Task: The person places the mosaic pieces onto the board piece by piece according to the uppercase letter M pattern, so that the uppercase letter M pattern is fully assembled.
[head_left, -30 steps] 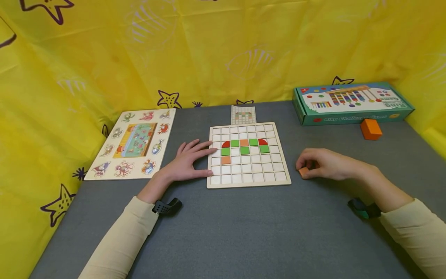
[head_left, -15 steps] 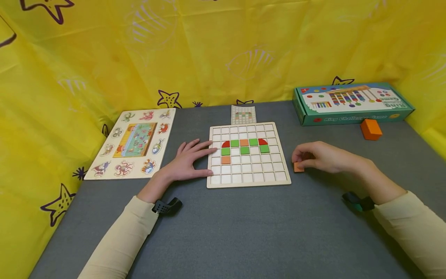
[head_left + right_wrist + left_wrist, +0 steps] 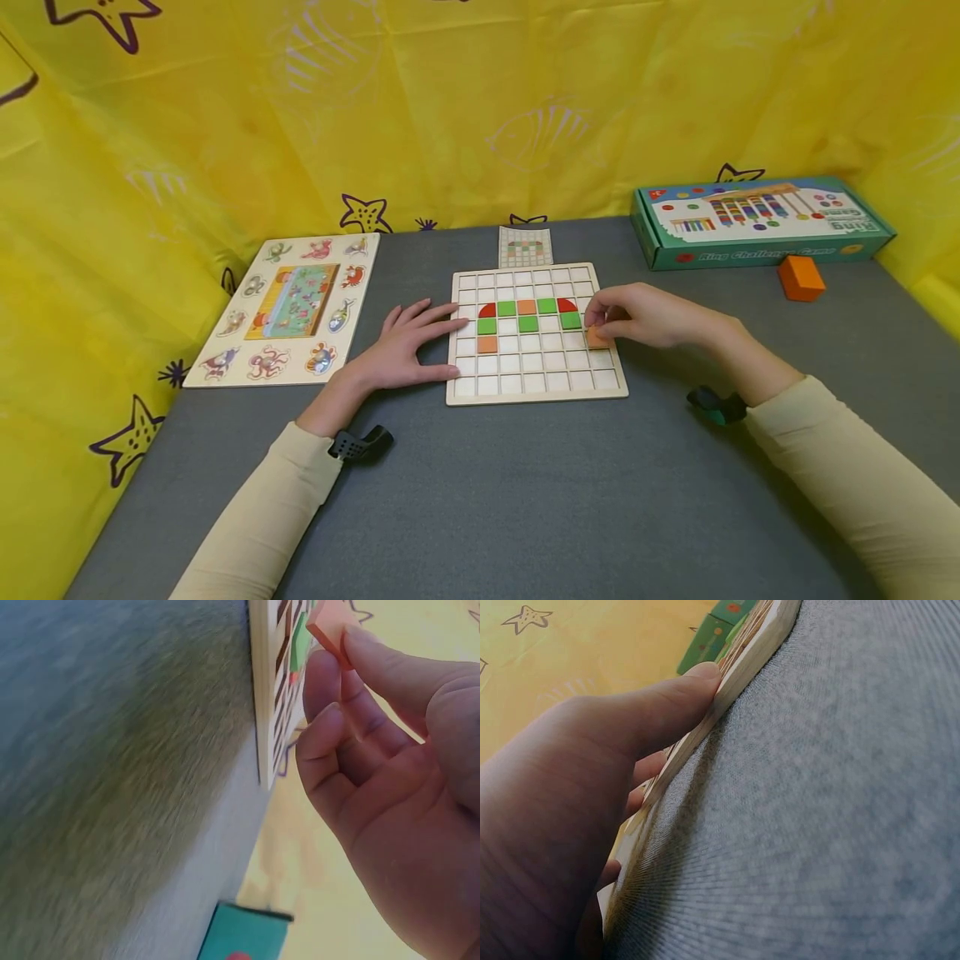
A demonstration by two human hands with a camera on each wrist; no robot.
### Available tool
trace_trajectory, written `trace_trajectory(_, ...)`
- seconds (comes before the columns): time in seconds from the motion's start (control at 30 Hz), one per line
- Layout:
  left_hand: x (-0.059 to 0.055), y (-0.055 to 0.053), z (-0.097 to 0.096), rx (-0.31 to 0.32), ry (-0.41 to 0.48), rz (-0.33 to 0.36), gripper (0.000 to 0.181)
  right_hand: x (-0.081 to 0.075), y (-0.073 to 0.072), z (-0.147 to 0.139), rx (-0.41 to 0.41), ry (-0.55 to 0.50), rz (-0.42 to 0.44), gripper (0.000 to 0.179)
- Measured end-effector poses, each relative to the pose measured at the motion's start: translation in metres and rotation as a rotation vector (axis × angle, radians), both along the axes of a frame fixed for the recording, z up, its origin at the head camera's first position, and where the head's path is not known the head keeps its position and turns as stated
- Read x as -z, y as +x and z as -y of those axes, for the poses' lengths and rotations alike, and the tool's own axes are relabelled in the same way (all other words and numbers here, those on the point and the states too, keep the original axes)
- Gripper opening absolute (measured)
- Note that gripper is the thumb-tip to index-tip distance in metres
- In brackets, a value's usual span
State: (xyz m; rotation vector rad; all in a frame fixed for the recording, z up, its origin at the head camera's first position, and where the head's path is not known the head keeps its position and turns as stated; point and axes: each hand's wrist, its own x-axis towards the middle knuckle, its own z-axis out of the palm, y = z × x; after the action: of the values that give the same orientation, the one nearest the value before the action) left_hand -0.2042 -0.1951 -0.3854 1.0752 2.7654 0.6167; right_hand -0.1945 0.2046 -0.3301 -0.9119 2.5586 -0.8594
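Note:
A wooden grid board (image 3: pixel 536 392) lies in the middle of the table, with green, red and orange tiles set in its cells. My right hand (image 3: pixel 652 315) is over the board's right side and pinches an orange square tile (image 3: pixel 330 628) between thumb and fingers. In the head view that tile is close to the green tile (image 3: pixel 571 320) near the right edge. My left hand (image 3: pixel 401 350) rests along the board's left edge, fingers spread, with thumb and fingertips touching the rim. The thumb (image 3: pixel 679 701) lies on the board's edge in the left wrist view.
Behind the board sits a small pattern card (image 3: pixel 524 248). A sea-animal puzzle board (image 3: pixel 281 367) lies at the left. A green game box (image 3: pixel 765 254) stands at the back right, with an orange block (image 3: pixel 800 278) in front of it. Yellow cloth (image 3: pixel 480 108) hangs behind the table.
My right hand has carried the orange tile leftward and away from me, from the table beside the board to over its right side. The left hand has stayed in place.

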Motion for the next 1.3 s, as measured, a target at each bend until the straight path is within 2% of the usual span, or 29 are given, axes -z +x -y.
trace_trajectory(0.27, 0.000, -0.001, -0.001, 0.003, 0.002, -0.001, 0.077, 0.003, -0.011, 0.017, -0.039, 0.008, -0.006, 0.010)
trace_trajectory(0.63, 0.001, -0.002, 0.000, 0.004, -0.006, 0.007, 0.077, 0.008, -0.016, 0.029, -0.071, 0.059, 0.004, 0.005)
trace_trajectory(0.93, 0.001, -0.002, 0.001, 0.009, 0.001, 0.001, 0.077, 0.006, -0.020, 0.028, -0.011, 0.069, -0.004, 0.008)
trace_trajectory(1.3, 0.001, -0.001, 0.001, 0.006, 0.000, 0.011, 0.077, 0.008, -0.028, 0.026, 0.013, 0.081, 0.005, 0.018)
